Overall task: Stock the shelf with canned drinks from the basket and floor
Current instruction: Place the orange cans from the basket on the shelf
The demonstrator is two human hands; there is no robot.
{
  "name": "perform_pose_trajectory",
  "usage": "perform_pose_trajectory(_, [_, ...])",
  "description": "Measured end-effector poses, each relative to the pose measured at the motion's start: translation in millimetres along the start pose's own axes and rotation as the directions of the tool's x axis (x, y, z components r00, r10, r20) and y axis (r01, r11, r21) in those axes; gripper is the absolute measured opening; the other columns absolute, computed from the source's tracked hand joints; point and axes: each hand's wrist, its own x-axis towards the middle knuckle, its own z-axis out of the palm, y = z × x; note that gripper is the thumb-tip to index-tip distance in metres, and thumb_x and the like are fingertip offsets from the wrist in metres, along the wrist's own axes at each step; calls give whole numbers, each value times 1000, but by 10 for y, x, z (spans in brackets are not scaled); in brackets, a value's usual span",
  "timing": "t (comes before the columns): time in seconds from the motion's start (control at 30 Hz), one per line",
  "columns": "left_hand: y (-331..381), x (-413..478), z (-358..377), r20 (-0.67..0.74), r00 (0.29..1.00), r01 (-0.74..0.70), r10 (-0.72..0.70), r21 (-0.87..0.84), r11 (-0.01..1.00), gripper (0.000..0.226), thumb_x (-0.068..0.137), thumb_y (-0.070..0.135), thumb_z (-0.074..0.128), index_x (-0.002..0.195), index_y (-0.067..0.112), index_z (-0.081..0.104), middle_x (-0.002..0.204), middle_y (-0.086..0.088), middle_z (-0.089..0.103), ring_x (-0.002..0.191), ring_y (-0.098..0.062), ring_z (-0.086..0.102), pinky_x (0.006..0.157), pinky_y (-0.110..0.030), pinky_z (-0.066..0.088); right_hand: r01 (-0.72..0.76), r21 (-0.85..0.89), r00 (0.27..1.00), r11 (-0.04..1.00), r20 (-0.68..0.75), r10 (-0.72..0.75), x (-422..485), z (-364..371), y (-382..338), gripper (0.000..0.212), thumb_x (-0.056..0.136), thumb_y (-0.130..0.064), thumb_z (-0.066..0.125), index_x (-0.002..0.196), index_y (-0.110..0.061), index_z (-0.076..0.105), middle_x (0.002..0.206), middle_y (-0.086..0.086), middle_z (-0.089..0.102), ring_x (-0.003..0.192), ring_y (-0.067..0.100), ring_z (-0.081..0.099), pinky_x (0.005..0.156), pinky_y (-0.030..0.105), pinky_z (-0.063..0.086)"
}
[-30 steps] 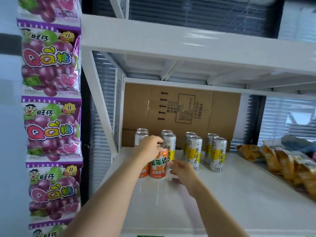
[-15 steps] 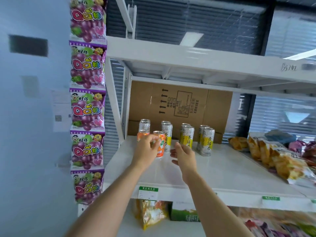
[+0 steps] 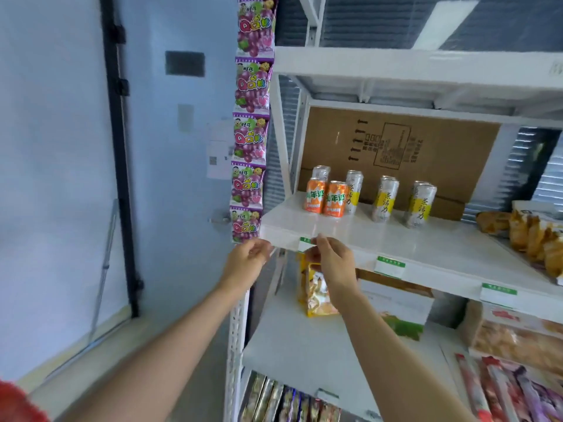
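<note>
Two orange cans (image 3: 326, 198) stand side by side at the left end of the white shelf (image 3: 380, 239). Behind and to their right stand several silver cans with yellow labels (image 3: 385, 198). My left hand (image 3: 248, 260) hangs in front of the shelf's front left corner with loosely curled fingers and holds nothing. My right hand (image 3: 333, 263) is just below the shelf's front edge, fingers relaxed, also without a can. The basket and the floor cans are out of sight.
A strip of purple candy bags (image 3: 251, 129) hangs down the shelf's left post. A cardboard box (image 3: 396, 147) lines the back. Snack bags (image 3: 530, 236) lie at the right end. A yellow packet (image 3: 316, 290) stands on the lower shelf. Something red (image 3: 18, 403) shows bottom left.
Both hands have let go of the orange can and drawn back from it to the shelf's front edge. My view has pulled back and swung left.
</note>
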Motion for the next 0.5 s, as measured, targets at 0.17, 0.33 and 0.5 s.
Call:
perform_pose_trajectory(0.17, [-142,-449,-915,-154,985,75,-83,-61,995,18,97,12,54,83,20,62,84,-3,67,88,-28,65,90,-47,51,-15,7,989,1000,146,14,-517,660,77,32,101,-31,47,92,-8,67,76,6,68,72,17,61,73,33,51])
perform_pose_trajectory(0.33, [-341,-832,-1899,-279,949,129,-144,-72,989,15,99,20,53,97,11,64,91,-3,67,83,-21,67,88,-41,52,-43,44,947,998,319,27,-1103,1617,57,29,101,-29,48,90,-8,65,72,4,66,65,14,59,64,27,47])
perform_pose_trajectory(0.5, [-596,-1236,-2948,-390,898,178,-205,-103,979,14,99,18,52,97,11,63,95,-8,67,80,-19,65,85,-38,51,-86,51,894,995,445,54,-1684,2713,179,29,101,-28,48,90,-8,65,72,4,66,65,14,61,64,26,49])
